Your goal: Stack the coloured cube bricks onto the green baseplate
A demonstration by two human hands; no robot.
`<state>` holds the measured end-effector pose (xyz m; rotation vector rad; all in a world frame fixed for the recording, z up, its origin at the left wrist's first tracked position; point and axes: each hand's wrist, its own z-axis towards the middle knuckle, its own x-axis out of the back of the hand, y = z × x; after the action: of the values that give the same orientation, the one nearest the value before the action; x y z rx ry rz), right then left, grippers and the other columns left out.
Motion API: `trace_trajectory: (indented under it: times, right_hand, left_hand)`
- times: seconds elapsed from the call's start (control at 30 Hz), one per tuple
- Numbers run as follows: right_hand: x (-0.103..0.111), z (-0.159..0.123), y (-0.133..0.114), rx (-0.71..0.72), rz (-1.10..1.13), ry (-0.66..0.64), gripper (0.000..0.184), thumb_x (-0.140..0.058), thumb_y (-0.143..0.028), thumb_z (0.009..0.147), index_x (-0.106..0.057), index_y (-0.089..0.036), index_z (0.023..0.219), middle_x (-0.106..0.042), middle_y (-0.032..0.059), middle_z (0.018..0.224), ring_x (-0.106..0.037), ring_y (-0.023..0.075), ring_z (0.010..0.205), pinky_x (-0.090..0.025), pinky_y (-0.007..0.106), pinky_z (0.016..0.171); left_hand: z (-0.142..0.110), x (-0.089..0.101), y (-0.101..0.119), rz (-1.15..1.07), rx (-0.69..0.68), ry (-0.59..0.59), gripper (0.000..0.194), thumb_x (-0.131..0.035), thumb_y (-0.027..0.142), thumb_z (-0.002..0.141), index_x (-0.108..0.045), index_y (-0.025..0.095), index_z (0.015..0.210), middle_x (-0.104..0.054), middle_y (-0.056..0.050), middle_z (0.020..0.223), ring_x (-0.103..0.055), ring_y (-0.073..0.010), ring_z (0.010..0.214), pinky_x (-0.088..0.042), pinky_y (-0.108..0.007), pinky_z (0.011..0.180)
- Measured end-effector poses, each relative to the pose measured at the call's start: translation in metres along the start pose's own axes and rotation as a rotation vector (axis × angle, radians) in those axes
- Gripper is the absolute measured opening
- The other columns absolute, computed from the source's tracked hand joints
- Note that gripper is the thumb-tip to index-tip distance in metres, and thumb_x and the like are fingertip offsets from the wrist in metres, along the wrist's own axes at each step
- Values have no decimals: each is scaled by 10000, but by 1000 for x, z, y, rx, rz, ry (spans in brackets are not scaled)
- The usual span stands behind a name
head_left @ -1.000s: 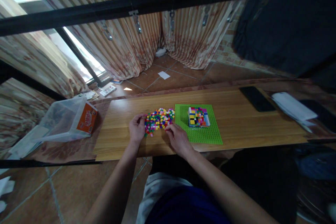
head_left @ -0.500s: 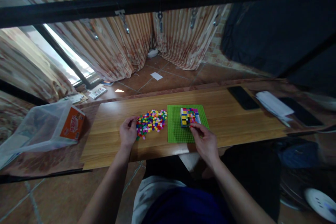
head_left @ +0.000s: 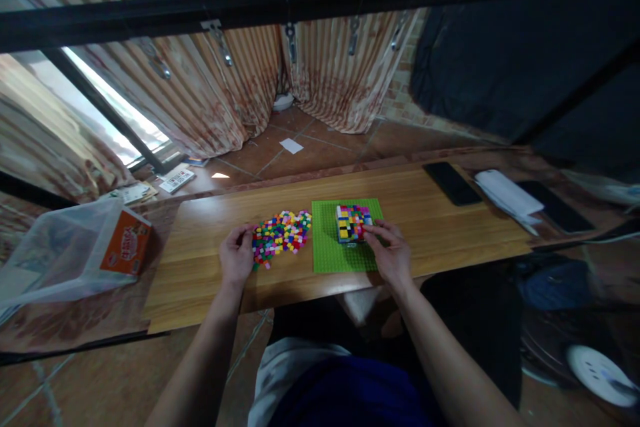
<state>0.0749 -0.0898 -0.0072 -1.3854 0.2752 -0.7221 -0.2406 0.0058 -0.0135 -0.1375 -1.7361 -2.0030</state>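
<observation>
A small block built of multicoloured toy bricks (head_left: 351, 222) stands on a green studded baseplate (head_left: 327, 257). At the right side of that block is my right hand (head_left: 393, 255), its thumb and forefinger closed together against the edge. Whatever they pinch is too small to make out. To the left of the baseplate lies a loose heap of tiny coloured bricks (head_left: 283, 235). My left hand (head_left: 236, 257) rests at the heap's left edge, fingertips pressed together; any brick between them is hidden.
A clear plastic box (head_left: 75, 247) with an orange label stands left of the wooden board (head_left: 200, 280). Toward the right end lies a black phone (head_left: 453, 183), with white folded paper (head_left: 507, 193) and another dark flat object (head_left: 555, 205) beyond it.
My right hand has shifted from the block's front corner to its right side, the fingers higher up. My left hand stays by the heap. The whole view has shifted slightly.
</observation>
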Motion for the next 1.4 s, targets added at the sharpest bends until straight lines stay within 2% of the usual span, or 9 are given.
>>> trace_trajectory:
  times: [0.2, 0.43, 0.6, 0.83, 1.03, 1.17, 1.3, 1.4]
  right_hand:
    - [-2, 3, 4, -68, 124, -18, 230, -761, -428, 700, -792, -249, 842, -645, 82, 1164, -572, 250, 1142, -395, 460, 1037]
    - [-7, 7, 10, -143, 241, 24, 240, -804, -365, 631, -783, -245, 838, -684, 67, 1123, -580, 250, 1144, -384, 471, 1057]
    - [-7, 9, 16, -136, 256, 11, 266, -804, -351, 628, -776, -234, 866, -709, 57, 1081, -605, 235, 1100, -391, 463, 1059]
    - [-9, 9, 12, -186, 260, -17, 341, -794, -388, 617, -759, -197, 897, -747, 72, 982, -660, 225, 945, -485, 435, 935]
    - [-6, 8, 11, -194, 230, -8, 349, -801, -393, 603, -753, -193, 884, -745, 70, 974, -659, 223, 941, -471, 429, 939]
    - [1, 6, 10, -109, 122, 9, 373, -761, -434, 671, -742, -190, 952, -736, 86, 1004, -649, 235, 961, -474, 448, 932]
    - [5, -7, -10, 162, -139, 69, 263, -657, -411, 813, -736, -211, 964, -707, 93, 1047, -617, 250, 1029, -455, 479, 974]
    - [-4, -24, -30, 341, -214, -9, 206, -580, -343, 893, -726, -233, 987, -694, 83, 1054, -612, 237, 1052, -467, 454, 977]
  left_hand:
    - [1, -1, -3, -15, 4, 4, 277, -554, 325, 791, -732, 149, 908, -748, -64, 907, -678, -193, 851, -532, -295, 803]
    - [-1, -1, 3, -30, 2, 10, 260, -560, 323, 787, -730, 156, 892, -751, -59, 893, -680, -188, 832, -540, -291, 788]
    - [-1, -1, 5, -32, 7, 12, 260, -561, 324, 783, -730, 153, 884, -753, -59, 886, -680, -188, 827, -545, -294, 785]
    - [-1, 0, 3, -26, 4, 2, 258, -562, 325, 793, -727, 157, 898, -752, -61, 903, -679, -195, 852, -537, -305, 819]
    - [0, -1, 1, -12, -9, 1, 267, -548, 324, 796, -732, 159, 897, -751, -67, 898, -680, -199, 840, -535, -311, 802]
    - [-1, -1, 2, -29, -10, 4, 256, -550, 319, 797, -729, 157, 882, -750, -70, 896, -680, -201, 853, -530, -313, 816]
    - [-2, -2, 3, -40, -9, 4, 251, -547, 317, 807, -729, 159, 879, -750, -65, 887, -677, -197, 841, -528, -304, 799]
    - [-3, -2, 3, -36, -2, 7, 249, -547, 316, 814, -728, 158, 878, -748, -64, 885, -672, -192, 832, -524, -297, 790]
